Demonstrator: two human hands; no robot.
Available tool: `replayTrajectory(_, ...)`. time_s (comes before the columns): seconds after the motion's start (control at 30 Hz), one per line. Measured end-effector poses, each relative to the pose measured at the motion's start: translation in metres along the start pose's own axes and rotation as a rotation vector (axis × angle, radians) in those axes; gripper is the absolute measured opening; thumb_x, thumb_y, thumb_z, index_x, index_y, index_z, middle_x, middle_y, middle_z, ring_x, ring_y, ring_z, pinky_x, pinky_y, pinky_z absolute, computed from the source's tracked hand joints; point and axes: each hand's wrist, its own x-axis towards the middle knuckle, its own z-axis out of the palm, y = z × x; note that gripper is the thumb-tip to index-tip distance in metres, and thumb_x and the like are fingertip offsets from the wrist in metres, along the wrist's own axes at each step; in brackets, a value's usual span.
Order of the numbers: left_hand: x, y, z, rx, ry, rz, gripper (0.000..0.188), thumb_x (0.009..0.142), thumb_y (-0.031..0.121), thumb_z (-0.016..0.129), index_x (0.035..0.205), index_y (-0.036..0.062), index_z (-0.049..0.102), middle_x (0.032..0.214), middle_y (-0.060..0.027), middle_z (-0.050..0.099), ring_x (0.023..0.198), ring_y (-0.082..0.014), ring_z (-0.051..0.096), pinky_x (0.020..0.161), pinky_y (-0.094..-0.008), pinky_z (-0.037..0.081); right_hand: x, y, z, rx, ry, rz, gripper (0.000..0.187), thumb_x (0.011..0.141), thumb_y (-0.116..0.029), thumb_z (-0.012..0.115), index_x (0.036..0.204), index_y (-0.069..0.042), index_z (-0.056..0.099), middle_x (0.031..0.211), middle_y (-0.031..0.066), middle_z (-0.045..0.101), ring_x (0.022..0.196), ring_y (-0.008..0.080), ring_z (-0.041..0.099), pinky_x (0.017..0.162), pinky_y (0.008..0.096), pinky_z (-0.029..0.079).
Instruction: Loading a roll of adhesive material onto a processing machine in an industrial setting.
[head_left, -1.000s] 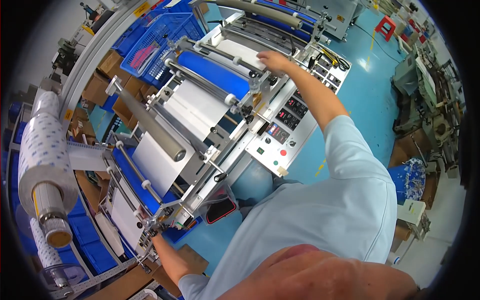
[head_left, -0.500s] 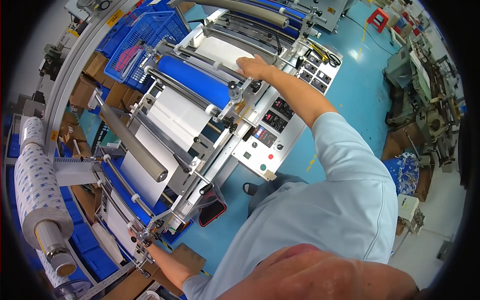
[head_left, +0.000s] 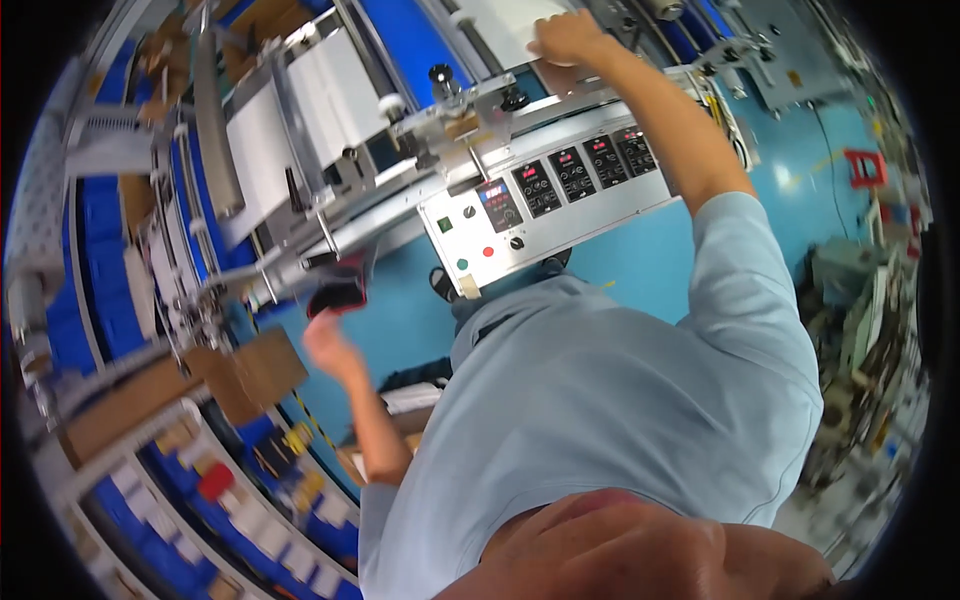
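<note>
My right hand [head_left: 570, 38] rests at the near edge of the machine, over the white sheet [head_left: 500, 28] beyond the blue roller [head_left: 412, 45]. Its fingers are curled, and whatever may be inside them is hidden. Motion smears my left hand [head_left: 332, 345], which is in the air just below a dark, red-edged flat item [head_left: 338, 292] hanging by the machine's side. Whether it touches that item, or how its fingers lie, I cannot make out. A second stretch of white sheet [head_left: 335, 95] runs between the rollers.
Along the machine's near side is a control panel [head_left: 465, 225] with knobs, buttons and lit displays. A long grey roller [head_left: 215, 130] juts toward me at left. Below it stand a cardboard box [head_left: 255, 375] and a shelf of blue bins [head_left: 150, 510]. A red stool [head_left: 865, 168] is far right.
My left hand has left the rollers at the machine's left end and moved right, beside the hanging item. My right hand stays by the white sheet, fingers more curled. The view has turned.
</note>
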Motion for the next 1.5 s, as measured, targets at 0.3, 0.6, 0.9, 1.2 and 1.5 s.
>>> replayTrajectory(0.3, -0.093, 0.203, 0.148, -0.361, -0.702, 0.393, 0.011, 0.082, 0.005, 0.064, 0.092, 0.0012, 0.066, 0.089, -0.0136, 0.065, 0.084, -0.0312, 0.063, 0.074, -0.0365, 0.050, -0.020, 0.000, 0.004, -0.001, 0.022, -0.163, 0.047, 0.088, -0.043, 0.056, 0.118, -0.007, 0.060, 0.120, 0.0183, 0.059, 0.113, 0.0333, 0.057, 0.098, 0.0475, 0.039)
replayTrajectory(0.6, -0.032, 0.299, 0.223, -0.356, -0.843, 0.603, 0.014, 0.084, 0.010, 0.056, 0.093, 0.0019, 0.063, 0.094, -0.0172, 0.062, 0.091, -0.0371, 0.059, 0.081, -0.0427, 0.047, -0.028, 0.012, 0.009, 0.058, -0.053, -0.207, 0.048, 0.089, -0.040, 0.055, 0.125, -0.008, 0.056, 0.128, 0.0182, 0.054, 0.120, 0.0330, 0.053, 0.102, 0.0559, 0.029)
replayTrajectory(0.9, -0.088, 0.129, 0.243, 0.351, -0.560, 0.404, 0.024, 0.074, 0.014, 0.071, 0.093, 0.0040, 0.062, 0.087, -0.0167, 0.057, 0.083, -0.0361, 0.057, 0.073, -0.0466, 0.046, -0.023, 0.038, 0.009, 0.012, -0.003, -0.353, 0.041, 0.083, -0.036, 0.057, 0.107, -0.004, 0.063, 0.110, 0.0201, 0.062, 0.102, 0.0359, 0.061, 0.090, 0.0457, 0.046)
replayTrajectory(1.2, -0.106, 0.104, 0.263, 0.364, -0.648, 0.447, 0.010, 0.076, 0.014, 0.069, 0.081, 0.0074, 0.063, 0.080, -0.0136, 0.062, 0.080, -0.0337, 0.059, 0.073, -0.0455, 0.047, -0.011, 0.035, 0.007, -0.057, 0.013, -0.457, 0.044, 0.084, -0.040, 0.059, 0.107, -0.004, 0.064, 0.108, 0.0188, 0.063, 0.105, 0.0316, 0.060, 0.094, 0.0475, 0.041)
replayTrajectory(1.5, -0.114, 0.103, 0.273, 0.504, -0.558, 0.448, 0.016, 0.081, 0.018, 0.065, 0.078, 0.0037, 0.058, 0.079, -0.0167, 0.064, 0.073, -0.0357, 0.061, 0.067, -0.0472, 0.049, -0.012, 0.046, -0.014, -0.010, -0.083, -0.508, 0.043, 0.084, -0.038, 0.059, 0.108, -0.002, 0.065, 0.112, 0.0211, 0.062, 0.106, 0.0341, 0.060, 0.091, 0.0436, 0.045)
